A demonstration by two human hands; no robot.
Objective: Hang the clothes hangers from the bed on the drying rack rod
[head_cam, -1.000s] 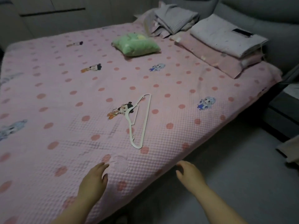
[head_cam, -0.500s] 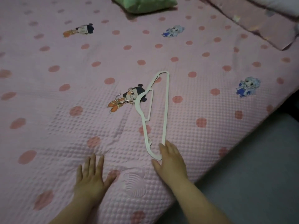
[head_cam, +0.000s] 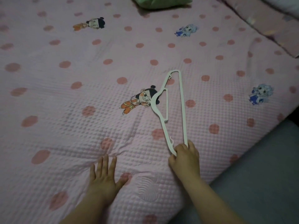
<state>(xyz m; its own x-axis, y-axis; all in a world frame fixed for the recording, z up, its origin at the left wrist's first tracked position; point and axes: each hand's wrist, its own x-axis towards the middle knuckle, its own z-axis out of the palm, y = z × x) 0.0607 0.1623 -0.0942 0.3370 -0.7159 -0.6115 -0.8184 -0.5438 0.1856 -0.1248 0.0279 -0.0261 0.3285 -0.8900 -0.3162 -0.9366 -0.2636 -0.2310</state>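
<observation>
1. Head view, grip. My right hand (head_cam: 184, 156) was curled shut around the near end of the white clothes hanger (head_cam: 175, 109), at the corner where its straight bar and its sloped shoulder meet. The fingers (head_cam: 181, 147) wrapped over that corner from above, and the thumb lay to the left of it.

2. Head view, hanger. From the grip, the hanger ran away from me across the pink dotted bedspread (head_cam: 64, 97). Its far end appeared to rest on the cloth; I could not tell whether the gripped end was lifted. The neck sat up and to the left of the grip, and a thin wire hook extended from it over a printed cartoon figure (head_cam: 139, 99) with dark hair buns.

3. Head view, free hand. My left hand (head_cam: 103, 178) lay palm down on the bedspread, fingers spread apart and holding nothing, to the left of the grip and slightly nearer to me. It was clear of the hanger.

4. Head view, surroundings. Far beyond the grip, at the top edge, sat a green pillow (head_cam: 160, 2). To the far right of it lay folded bedding (head_cam: 275, 29). The edge of the bed fell away just right of the grip, toward the grey floor (head_cam: 258, 183).
</observation>
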